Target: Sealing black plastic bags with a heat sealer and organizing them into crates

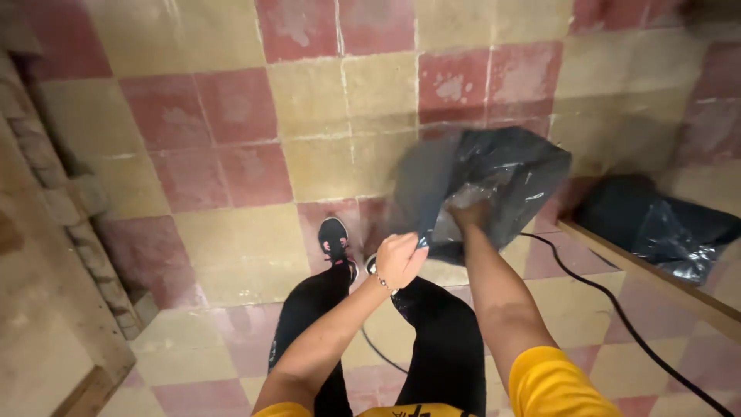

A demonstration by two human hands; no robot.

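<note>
The left hand [399,259] is closed in a fist, pinching the near edge of a black plastic bag [482,185]. The right hand [467,215] is pushed into the bag, its grip hidden. A second black bag [664,224] lies far right.

Black plastic bag [494,174] — glossy, crumpled, held open in mid-air above checkered floor.

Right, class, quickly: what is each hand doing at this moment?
Left hand: closed, gripping the edge of the black plastic bag.
Right hand: pushed into the bag's opening; grip cannot be told.
</note>
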